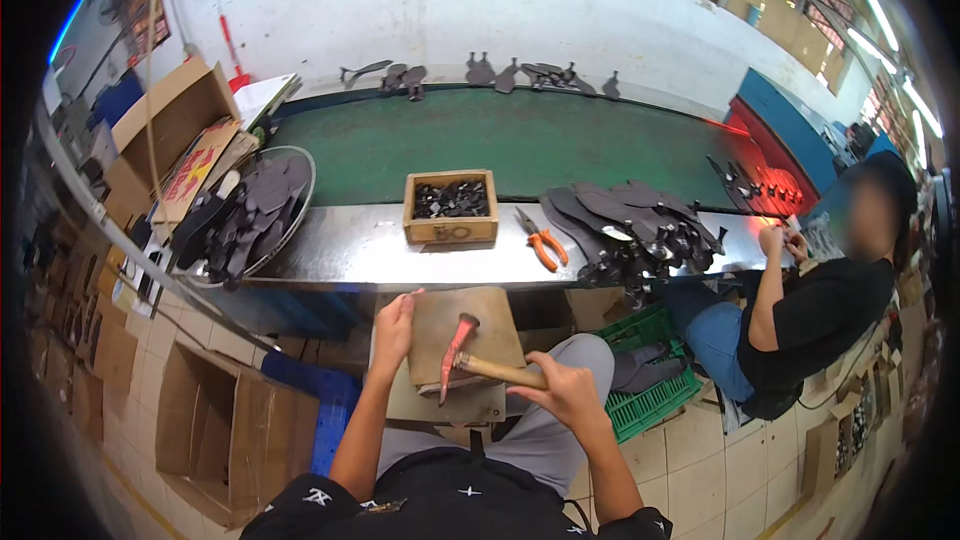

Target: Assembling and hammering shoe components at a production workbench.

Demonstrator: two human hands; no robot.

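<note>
My right hand is closed round the wooden handle of a hammer with a red head, which lies over a worn, square tan board at my lap. Along the board's left edge is my left hand, its fingers pressed together near the far corner; what they pinch, if anything, is too small to make out. Beyond the board, on a metal ledge, stands a wooden box of small black pieces. Orange-handled pliers lie beside it, left of a pile of dark grey shoe soles with black straps.
A green conveyor belt runs behind the ledge, with several soles along its far side. At left is a round tray of soles; below it stands a cardboard box. A co-worker sits at right near a green crate.
</note>
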